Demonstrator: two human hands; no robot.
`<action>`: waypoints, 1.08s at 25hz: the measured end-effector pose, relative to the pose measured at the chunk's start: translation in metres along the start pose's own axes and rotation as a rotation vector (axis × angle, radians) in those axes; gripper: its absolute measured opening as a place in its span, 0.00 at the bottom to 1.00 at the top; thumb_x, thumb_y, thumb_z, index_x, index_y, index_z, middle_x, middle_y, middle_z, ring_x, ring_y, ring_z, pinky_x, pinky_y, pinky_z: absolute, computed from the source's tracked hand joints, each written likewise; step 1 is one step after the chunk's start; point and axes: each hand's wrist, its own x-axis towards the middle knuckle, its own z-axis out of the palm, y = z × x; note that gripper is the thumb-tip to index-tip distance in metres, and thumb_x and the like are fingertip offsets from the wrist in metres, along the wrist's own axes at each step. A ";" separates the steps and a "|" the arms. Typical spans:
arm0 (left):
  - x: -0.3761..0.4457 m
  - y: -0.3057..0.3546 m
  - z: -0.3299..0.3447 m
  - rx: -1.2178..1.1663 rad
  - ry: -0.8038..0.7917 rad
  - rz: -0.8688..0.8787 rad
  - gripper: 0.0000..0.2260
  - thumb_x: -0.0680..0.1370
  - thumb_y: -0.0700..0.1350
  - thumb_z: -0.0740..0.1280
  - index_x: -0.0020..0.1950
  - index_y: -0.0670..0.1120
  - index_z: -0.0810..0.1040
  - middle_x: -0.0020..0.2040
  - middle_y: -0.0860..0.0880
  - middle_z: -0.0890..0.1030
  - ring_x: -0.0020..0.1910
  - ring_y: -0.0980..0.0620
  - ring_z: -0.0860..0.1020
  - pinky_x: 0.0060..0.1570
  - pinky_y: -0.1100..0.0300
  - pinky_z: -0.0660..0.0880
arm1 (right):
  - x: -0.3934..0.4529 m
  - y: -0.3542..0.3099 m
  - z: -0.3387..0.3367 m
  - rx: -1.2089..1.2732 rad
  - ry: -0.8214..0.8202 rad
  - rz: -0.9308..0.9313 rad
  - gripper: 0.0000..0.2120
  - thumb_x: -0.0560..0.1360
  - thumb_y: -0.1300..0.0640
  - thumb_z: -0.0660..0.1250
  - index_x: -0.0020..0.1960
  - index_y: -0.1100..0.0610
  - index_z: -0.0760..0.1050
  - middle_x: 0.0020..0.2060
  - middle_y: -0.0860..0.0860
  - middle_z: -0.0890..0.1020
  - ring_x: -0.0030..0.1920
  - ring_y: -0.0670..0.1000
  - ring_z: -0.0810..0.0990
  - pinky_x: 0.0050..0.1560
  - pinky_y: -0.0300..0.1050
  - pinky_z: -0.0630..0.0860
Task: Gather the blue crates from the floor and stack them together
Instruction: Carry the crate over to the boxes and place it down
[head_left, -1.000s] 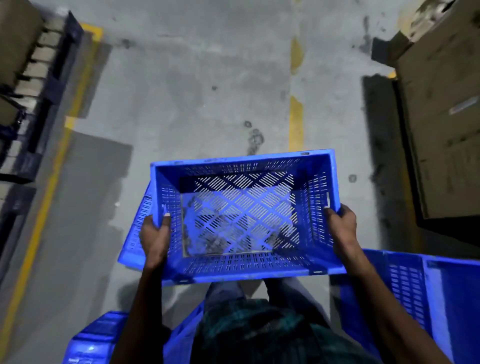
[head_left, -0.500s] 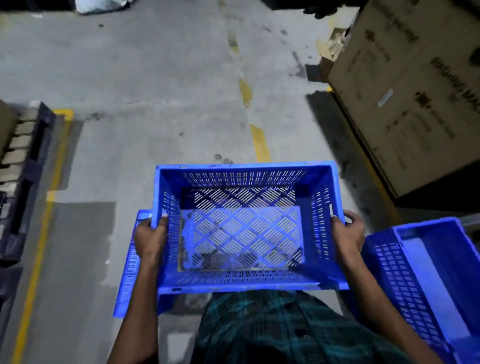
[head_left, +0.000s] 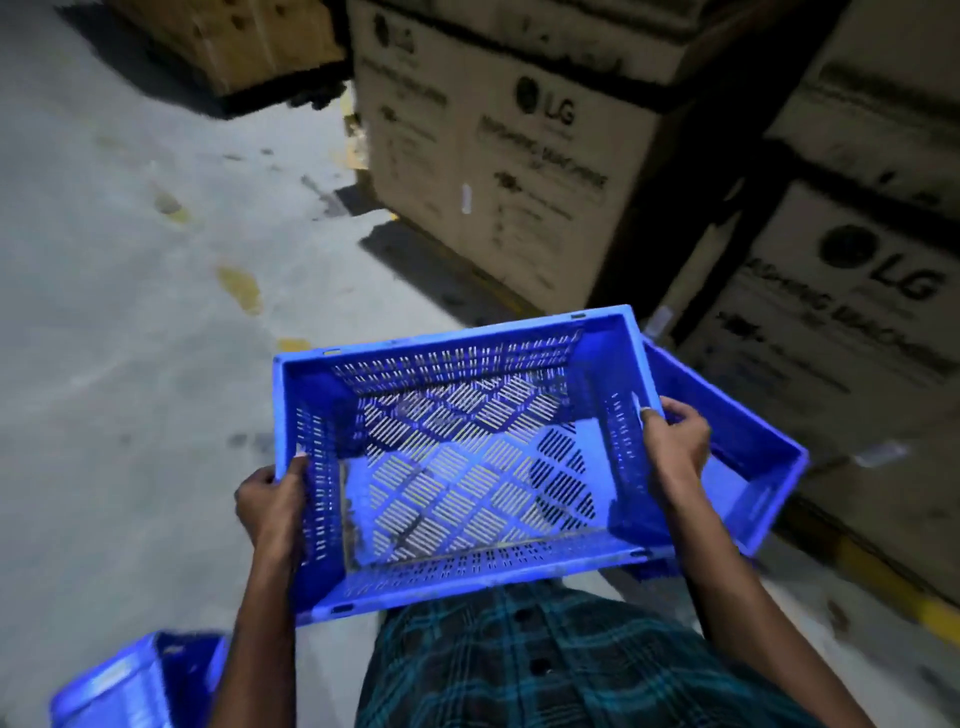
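Observation:
I carry an empty blue slotted crate (head_left: 462, 467) in front of my waist, off the floor. My left hand (head_left: 272, 506) grips its left wall, thumb inside the rim. My right hand (head_left: 675, 449) grips the right wall the same way. A second blue crate (head_left: 748, 467) lies on the floor to the right, partly hidden behind the carried one. A third blue crate (head_left: 140, 680) shows at the bottom left corner, blurred.
Tall cardboard appliance boxes (head_left: 498, 156) stand stacked to the right and ahead, close behind the floor crate. More boxes (head_left: 234, 41) sit at the top left. Grey concrete floor (head_left: 130, 312) with worn yellow line marks stretches to the left.
The view has swung to the right while I keep hold of the crate. The cardboard boxes now fill the right side, and the right floor crate sits closer behind the carried one.

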 end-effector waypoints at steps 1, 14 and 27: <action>-0.001 0.014 0.023 -0.001 -0.036 0.025 0.16 0.73 0.51 0.73 0.41 0.37 0.82 0.35 0.37 0.80 0.34 0.46 0.77 0.40 0.50 0.75 | 0.012 0.000 -0.015 0.019 0.052 0.023 0.13 0.70 0.52 0.70 0.54 0.52 0.80 0.46 0.53 0.85 0.47 0.57 0.83 0.51 0.50 0.77; -0.025 0.163 0.340 0.126 -0.650 0.269 0.16 0.73 0.51 0.72 0.38 0.38 0.81 0.34 0.39 0.82 0.34 0.44 0.79 0.41 0.51 0.76 | 0.125 0.042 -0.139 0.256 0.655 0.368 0.10 0.68 0.55 0.71 0.49 0.54 0.80 0.40 0.54 0.83 0.38 0.54 0.79 0.43 0.44 0.73; -0.018 0.208 0.524 0.463 -0.968 0.320 0.13 0.74 0.44 0.73 0.52 0.35 0.83 0.47 0.35 0.85 0.48 0.39 0.84 0.52 0.49 0.78 | 0.195 0.072 -0.112 0.195 0.791 0.632 0.16 0.72 0.55 0.68 0.59 0.55 0.80 0.52 0.59 0.84 0.52 0.60 0.82 0.53 0.47 0.75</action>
